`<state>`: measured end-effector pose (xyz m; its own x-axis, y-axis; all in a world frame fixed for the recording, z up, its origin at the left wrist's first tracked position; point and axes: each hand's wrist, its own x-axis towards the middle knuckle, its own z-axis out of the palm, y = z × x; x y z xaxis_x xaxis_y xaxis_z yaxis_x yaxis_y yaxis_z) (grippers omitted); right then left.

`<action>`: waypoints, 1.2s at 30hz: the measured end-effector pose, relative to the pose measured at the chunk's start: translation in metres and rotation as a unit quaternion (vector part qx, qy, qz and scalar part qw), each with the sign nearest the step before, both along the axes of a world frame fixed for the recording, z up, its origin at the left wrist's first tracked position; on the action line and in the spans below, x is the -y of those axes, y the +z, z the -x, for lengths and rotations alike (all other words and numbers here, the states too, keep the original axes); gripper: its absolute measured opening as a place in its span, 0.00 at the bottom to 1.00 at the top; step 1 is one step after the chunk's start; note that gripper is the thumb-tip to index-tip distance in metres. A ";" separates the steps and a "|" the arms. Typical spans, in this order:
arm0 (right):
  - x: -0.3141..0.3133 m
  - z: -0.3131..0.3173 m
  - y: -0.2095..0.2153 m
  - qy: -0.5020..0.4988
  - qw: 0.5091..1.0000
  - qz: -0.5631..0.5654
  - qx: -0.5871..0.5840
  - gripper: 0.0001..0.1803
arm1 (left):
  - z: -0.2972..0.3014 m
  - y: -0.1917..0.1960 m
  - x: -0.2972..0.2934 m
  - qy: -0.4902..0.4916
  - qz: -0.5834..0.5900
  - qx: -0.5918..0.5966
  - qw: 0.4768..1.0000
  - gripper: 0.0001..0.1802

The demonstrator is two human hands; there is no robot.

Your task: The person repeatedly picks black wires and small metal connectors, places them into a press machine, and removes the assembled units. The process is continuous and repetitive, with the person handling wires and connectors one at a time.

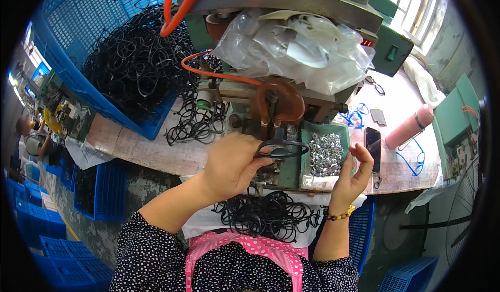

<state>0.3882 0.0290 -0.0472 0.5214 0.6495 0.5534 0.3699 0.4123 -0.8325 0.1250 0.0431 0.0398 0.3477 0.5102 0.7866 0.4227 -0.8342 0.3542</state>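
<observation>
My left hand (229,163) grips a black eyeglass frame (298,143) between thumb and fingers, just in front of a machine with a reddish-brown coil (292,104). The frame's rim reaches out to the right of the fingertips. Beside a green tray (341,129) of small silvery metal parts (325,155), my right hand (355,176) is raised with its fingers curled and apart. Nothing shows between them. A tangled heap of black frames (265,211) lies on my lap, below both hands.
A large blue basket (57,57) full of black frames (133,57) stands at the left, with loose frames (195,122) beside it. Plastic bags (297,47) cover the machine. A phone (373,146), a pink bottle (411,127) and blue frames (414,159) lie right; a fan (463,208) stands beyond.
</observation>
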 end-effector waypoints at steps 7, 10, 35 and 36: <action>0.003 -0.013 -0.027 0.036 0.923 0.157 0.350 0.13 | 0.000 -0.004 0.002 0.002 0.006 0.019 1.000 0.11; -0.004 -0.004 -0.024 0.039 0.893 0.176 0.413 0.10 | -0.002 -0.001 0.003 0.005 -0.032 0.021 0.999 0.11; -0.011 0.003 -0.038 0.036 0.977 0.088 0.190 0.05 | 0.142 -0.121 -0.073 0.369 0.007 -0.301 0.879 0.09; -0.011 0.003 -0.037 0.029 0.974 0.082 0.211 0.05 | 0.141 -0.118 -0.073 0.352 -0.010 -0.264 0.898 0.09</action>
<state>0.3852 0.0404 -0.0845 0.2301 0.7690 0.5964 0.6733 0.3168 -0.6681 -0.0160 0.1159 -0.0777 0.2715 0.7376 0.6183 0.9525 -0.2980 -0.0627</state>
